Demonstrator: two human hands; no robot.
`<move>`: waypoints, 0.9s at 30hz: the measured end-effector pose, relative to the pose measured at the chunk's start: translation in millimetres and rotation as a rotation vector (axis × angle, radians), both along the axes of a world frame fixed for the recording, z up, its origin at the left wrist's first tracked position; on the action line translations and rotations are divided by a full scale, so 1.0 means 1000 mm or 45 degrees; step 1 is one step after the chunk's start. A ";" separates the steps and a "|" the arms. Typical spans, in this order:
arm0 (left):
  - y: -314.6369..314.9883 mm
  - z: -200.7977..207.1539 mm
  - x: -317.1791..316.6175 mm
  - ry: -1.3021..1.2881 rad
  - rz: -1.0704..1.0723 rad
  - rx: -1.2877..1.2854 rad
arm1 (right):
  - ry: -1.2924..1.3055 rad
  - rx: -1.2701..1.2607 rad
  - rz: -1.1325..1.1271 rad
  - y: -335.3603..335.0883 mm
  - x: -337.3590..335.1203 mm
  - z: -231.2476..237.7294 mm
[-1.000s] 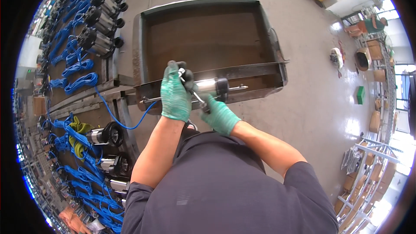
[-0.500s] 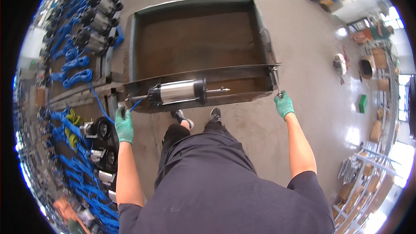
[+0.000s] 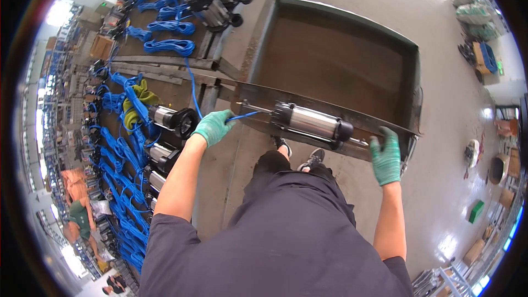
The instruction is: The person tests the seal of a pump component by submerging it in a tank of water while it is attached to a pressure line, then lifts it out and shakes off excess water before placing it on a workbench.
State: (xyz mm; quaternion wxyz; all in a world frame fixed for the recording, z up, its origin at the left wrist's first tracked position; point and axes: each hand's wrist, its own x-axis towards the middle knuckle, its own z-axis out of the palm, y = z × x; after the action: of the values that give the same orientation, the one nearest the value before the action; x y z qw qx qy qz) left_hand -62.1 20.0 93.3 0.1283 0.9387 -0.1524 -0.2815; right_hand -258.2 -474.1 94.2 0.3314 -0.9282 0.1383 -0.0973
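A cylindrical pump motor (image 3: 313,122) with a silver body and black ends lies across the near side of a large metal tub (image 3: 335,6). From its left end a blue cable (image 3: 243,116) runs to my left hand (image 3: 214,127), whose gloved fingers are closed around it. The cable (image 3: 192,85) continues from there up to the bench at left. My right hand (image 3: 387,157), in a green glove, hovers by the fitting (image 3: 358,142) at the motor's right end. Its fingers are apart and hold nothing. A narrow metal bar (image 3: 330,104) spans the tub behind the motor.
To the left, a bench (image 3: 159,66) carries coiled blue cables (image 3: 169,47) and several more motors (image 3: 173,119). A yellow-green cloth (image 3: 137,102) lies among them. Another person (image 3: 80,203) is far off at left. A green box (image 3: 476,211) sits on the floor at right.
My right hand has let go of the metal tool at the tub's right corner and moved toward the motor's end. My left hand has taken hold of the blue cable. The view has turned left.
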 end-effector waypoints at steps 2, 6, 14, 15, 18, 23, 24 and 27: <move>-0.002 0.021 0.013 0.013 -0.090 0.024 | 0.163 0.093 0.171 0.055 0.039 0.026; 0.015 0.048 0.039 0.009 -0.209 0.019 | 0.500 -0.393 0.373 0.090 0.084 0.024; 0.063 0.058 0.097 -0.263 -0.168 -0.229 | 0.829 -0.084 0.383 0.058 0.142 0.087; 0.074 0.053 0.105 -0.239 -0.118 -0.305 | 0.793 -0.103 0.366 0.046 0.144 0.093; 0.070 0.038 0.121 -0.173 -0.025 -0.437 | 0.681 -0.056 0.202 0.014 0.153 0.115; -0.019 -0.005 0.126 -0.600 -0.345 -0.668 | 0.687 -0.326 0.135 -0.004 0.191 0.097; -0.042 -0.012 0.128 -0.535 -0.383 -0.694 | 0.715 -0.417 0.144 -0.007 0.200 0.086; -0.089 -0.048 0.130 -0.608 -0.430 -0.601 | 0.912 -0.577 0.123 -0.005 0.235 0.055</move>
State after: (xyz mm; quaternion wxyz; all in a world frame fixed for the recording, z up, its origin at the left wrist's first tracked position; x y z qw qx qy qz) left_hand 68.3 -68.8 44.9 0.2537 0.8840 -0.3915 -0.0291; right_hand -23.4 -478.7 149.2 0.0543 -0.9582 0.1763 0.2188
